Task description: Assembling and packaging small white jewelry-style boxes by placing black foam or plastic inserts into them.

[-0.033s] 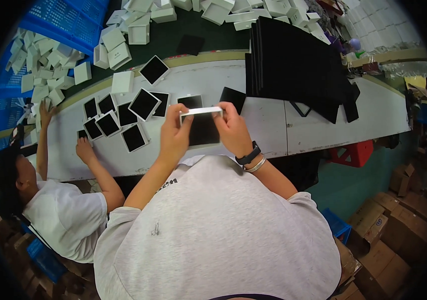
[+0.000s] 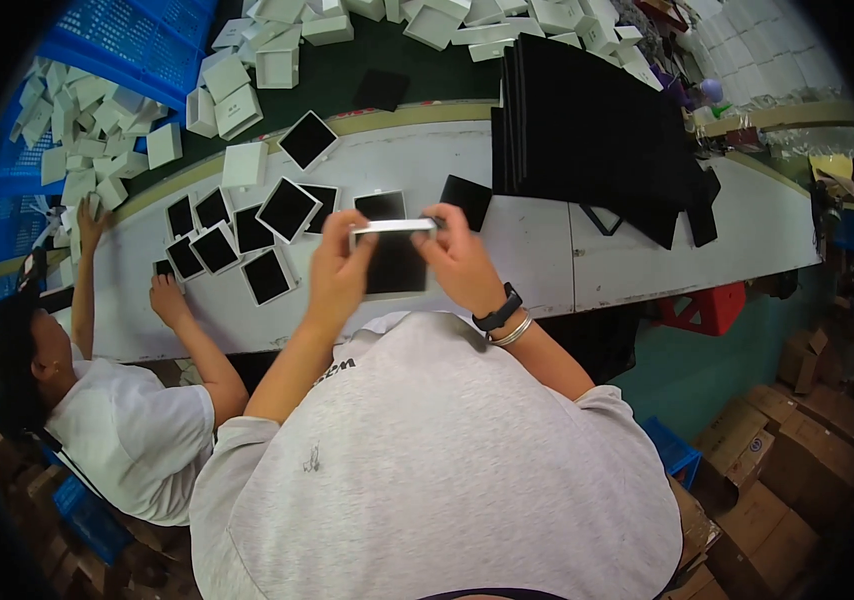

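A small white box with a black inside (image 2: pixel 395 265) is held close in front of my body, its white edge turned up and away from me. My left hand (image 2: pixel 336 265) grips its left side with the fingers at the far edge and the thumb on the black face. On the other side, my right hand (image 2: pixel 459 258) pinches the right far corner; a watch and a bangle circle that wrist. Just beyond the held box lies another black-filled box (image 2: pixel 379 204). Beside it rests a loose black foam-like piece (image 2: pixel 466 202).
Several black-filled white boxes (image 2: pixel 269 275) lie to the left on the white table (image 2: pixel 537 265). Thick black sheets (image 2: pixel 602 130) are stacked at right. White boxes (image 2: pixel 239 112) and blue crates (image 2: pixel 137 50) stand behind. A co-worker (image 2: pixel 117 420) reaches in at left; cartons (image 2: pixel 772 520) lie at lower right.
Both my hands and the held box have shifted slightly to the left. My right fingers have moved a little on the box's far corner.
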`<state>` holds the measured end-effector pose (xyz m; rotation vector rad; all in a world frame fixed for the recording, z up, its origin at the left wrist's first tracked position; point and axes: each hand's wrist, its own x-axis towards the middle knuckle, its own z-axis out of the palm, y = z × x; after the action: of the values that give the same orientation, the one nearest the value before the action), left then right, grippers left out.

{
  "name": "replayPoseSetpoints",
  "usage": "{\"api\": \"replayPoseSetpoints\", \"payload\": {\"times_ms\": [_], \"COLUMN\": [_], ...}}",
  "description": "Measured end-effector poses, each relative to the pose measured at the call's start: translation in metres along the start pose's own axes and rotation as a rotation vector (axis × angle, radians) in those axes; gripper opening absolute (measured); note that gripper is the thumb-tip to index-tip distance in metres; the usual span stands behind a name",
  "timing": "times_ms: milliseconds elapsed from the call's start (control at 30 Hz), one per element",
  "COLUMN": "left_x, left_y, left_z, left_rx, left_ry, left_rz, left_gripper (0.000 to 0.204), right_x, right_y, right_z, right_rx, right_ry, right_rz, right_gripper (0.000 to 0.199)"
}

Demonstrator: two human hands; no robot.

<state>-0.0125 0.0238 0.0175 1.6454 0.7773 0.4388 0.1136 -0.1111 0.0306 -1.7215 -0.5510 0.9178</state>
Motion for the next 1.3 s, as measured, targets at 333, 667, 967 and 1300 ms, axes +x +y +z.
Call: {"api": "replayPoseSetpoints", "payload": {"times_ms": [333,667,967,1300], "left_x": [0.127,0.284,0.242,0.079], "left_y": [-0.051,-0.107,-0.064,-0.008], "left_z": [-0.125,0.08,0.017,0.011], "left_rx": [0.773,1.086,0.453,-0.427], "left_ry": [0.402,0.044,0.336,0.088], "left_rz": [0.238,0.302,0.064,-0.134], "left_gripper": [0.063,0.077,0.042,0.038], "right_x": [0.152,0.412,0.307,0.068], "right_y": [0.048,0.042,0.047,-0.011], "right_z": [-0.055,-0.058,-0.041,-0.028], "right_rx": [-0.284,-0.95,-0.769,-0.834], "right_ry": [0.188,0.247,0.329,0.064], "right_rz": [-0.045,-0.146,-0.493,-0.868], "right_gripper": [0.054,0.028,0.009,0.017]}}
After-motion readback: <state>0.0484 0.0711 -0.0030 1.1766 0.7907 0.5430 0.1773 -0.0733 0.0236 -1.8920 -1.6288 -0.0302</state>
